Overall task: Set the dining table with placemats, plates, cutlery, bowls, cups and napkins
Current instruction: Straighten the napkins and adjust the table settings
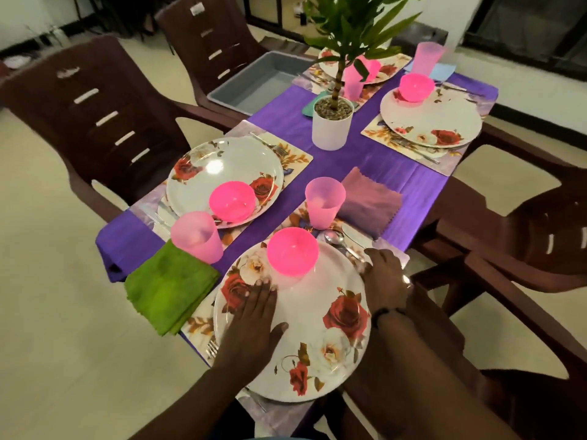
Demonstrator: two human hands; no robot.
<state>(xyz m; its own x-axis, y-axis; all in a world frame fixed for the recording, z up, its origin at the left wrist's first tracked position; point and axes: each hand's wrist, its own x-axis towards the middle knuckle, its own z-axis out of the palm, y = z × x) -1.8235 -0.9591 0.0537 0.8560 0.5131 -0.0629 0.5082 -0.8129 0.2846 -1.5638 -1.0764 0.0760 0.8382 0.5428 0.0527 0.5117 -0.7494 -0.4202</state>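
A white rose-patterned plate [317, 338] lies on a floral placemat [197, 328] at the table's near end. My left hand [254, 319] rests flat on the plate's left side, fingers straight. My right hand [386, 281] touches the plate's right rim; its fingertips are hidden. A pink bowl [292, 250] sits on the plate's far edge. Beyond it are a pink cup [324, 201], a spoon [336, 239] and a purple napkin [370, 201]. A green napkin [168, 287] and another pink cup [197, 236] lie to the left. A fork [212, 347] peeks out beside my left wrist.
Other settings with plates [222, 173] [432, 119] and pink bowls [232, 201] [416, 87] fill the purple tablecloth [381, 163]. A potted plant [332, 122] stands mid-table. A grey tub [254, 81] sits on a far chair. Brown chairs [95, 106] [540, 242] surround the table.
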